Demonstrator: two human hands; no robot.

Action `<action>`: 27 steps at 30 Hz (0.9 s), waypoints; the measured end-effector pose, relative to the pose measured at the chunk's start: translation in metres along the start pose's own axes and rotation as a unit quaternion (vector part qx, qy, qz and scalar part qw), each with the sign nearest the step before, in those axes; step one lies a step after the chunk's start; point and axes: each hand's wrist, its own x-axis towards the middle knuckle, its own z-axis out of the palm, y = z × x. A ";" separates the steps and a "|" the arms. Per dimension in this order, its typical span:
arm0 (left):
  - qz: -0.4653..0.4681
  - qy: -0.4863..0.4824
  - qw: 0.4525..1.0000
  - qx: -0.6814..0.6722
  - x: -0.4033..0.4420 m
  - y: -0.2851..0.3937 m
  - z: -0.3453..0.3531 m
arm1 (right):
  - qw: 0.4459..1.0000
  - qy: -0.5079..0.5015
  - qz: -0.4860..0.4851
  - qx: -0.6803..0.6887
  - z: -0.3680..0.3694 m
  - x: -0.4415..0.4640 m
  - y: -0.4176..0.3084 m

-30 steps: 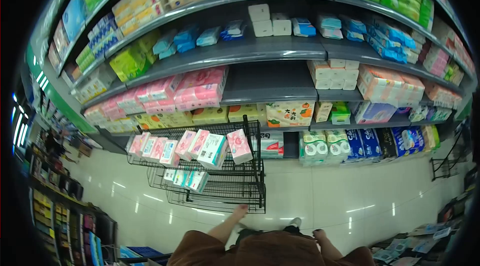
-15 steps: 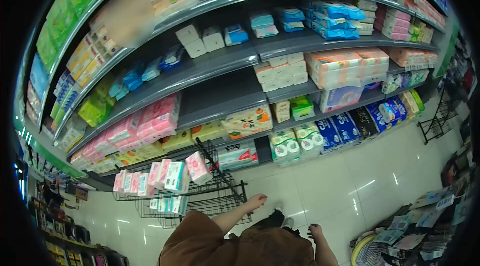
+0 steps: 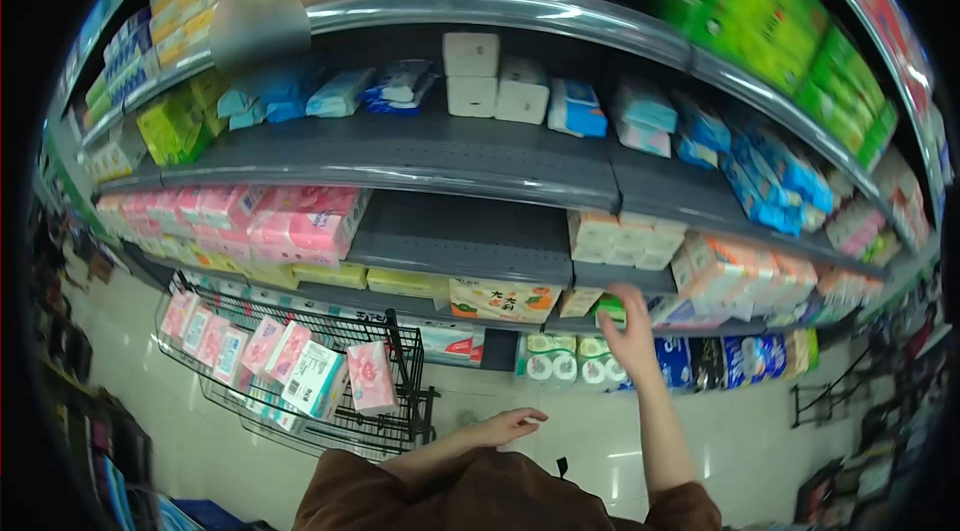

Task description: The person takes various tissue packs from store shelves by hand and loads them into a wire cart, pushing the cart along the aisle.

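Fingers of the right hand spread and lightly bent, thumb held apart, with nothing in the grip; stretched out well forward, tips pointing to 12 o'clock. At 10 to 11 o'clock from the middle of that hand, and largely covered by it, a small green pack on the lower shelf. Impossible to say from this angle whether touching or short of it; long axis also hidden. Straight up at 12 o'clock from the fingertips, on the middle shelf, a stack of white tissue packs, broader than high, long axis running from 9 to 3 o'clock. Around the same hand, at 9 to 10 o'clock, a pack with orange print; at 8 o'clock, wrapped toilet rolls; at 4 o'clock, blue packs. Clearly farther from the green pack and the white stack: the left hand, low at 8 o'clock from the right, fingers loosely curled around nothing. At 9 to 10 o'clock from the left hand, near but apart, a black wire cart with a tilted pink pack at its nearer end, long axis roughly from 12 to 6 o'clock.
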 end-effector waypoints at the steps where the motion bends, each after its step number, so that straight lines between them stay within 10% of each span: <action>1: 0.002 0.003 1.000 -0.023 0.007 0.024 -0.016 | 0.998 0.007 -0.034 -0.053 0.001 0.044 -0.025; 5: 0.046 0.044 0.995 -0.072 0.021 0.075 -0.068 | 0.972 0.010 -0.184 -0.149 0.021 0.189 -0.064; 13: 0.065 0.220 0.963 -0.140 -0.048 0.113 -0.119 | 0.885 -0.068 -0.189 -0.421 0.119 0.367 -0.041; 27: 0.116 0.269 0.915 -0.276 -0.049 0.117 -0.135 | 0.923 0.062 -0.273 -0.265 0.057 0.323 -0.106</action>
